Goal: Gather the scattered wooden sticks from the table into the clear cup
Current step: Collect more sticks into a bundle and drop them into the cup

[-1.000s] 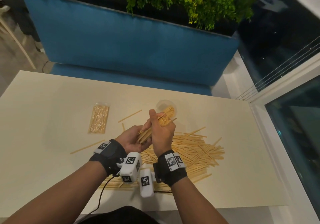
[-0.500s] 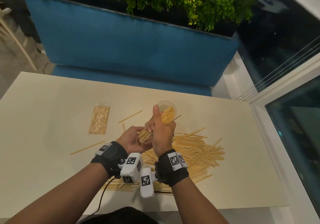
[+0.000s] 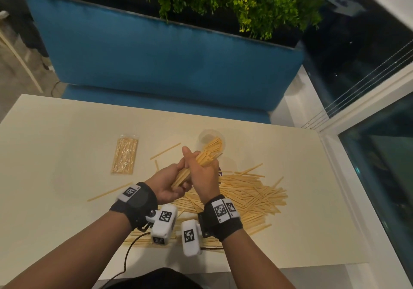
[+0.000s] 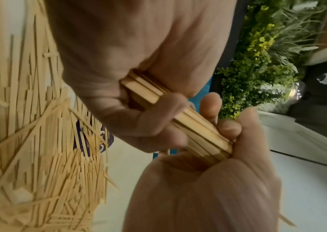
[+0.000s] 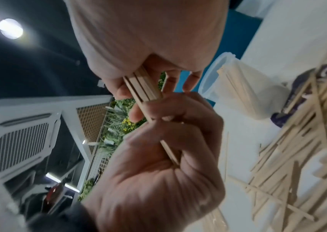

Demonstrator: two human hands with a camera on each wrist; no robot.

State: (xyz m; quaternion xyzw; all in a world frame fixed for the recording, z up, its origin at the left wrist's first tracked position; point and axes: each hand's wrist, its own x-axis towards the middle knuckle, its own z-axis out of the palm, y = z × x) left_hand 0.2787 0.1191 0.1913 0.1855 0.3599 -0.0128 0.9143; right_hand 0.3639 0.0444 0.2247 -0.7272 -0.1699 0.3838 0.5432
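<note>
Both hands hold one bundle of wooden sticks [image 3: 202, 160] above the table. My left hand [image 3: 166, 184] cups its near end, seen close in the left wrist view [image 4: 208, 180]. My right hand [image 3: 202, 174] grips the bundle's middle, thumb up, with fingers curled round it [image 5: 170, 125]. The bundle's far end points at the clear cup [image 3: 210, 140], which stands just beyond the hands and holds several sticks [image 5: 244, 92]. A large pile of loose sticks [image 3: 248, 196] lies on the table under and right of the hands.
A sealed packet of sticks [image 3: 125, 155] lies to the left on the cream table [image 3: 55, 176]. Single sticks [image 3: 109, 191] lie scattered around it. A dark blue printed patch [image 4: 91, 138] shows under the pile. A blue bench [image 3: 156, 53] stands beyond the table's far edge.
Both hands keep hold of the bundle. The right hand rose a little toward the cup, then came slightly back toward me and left.
</note>
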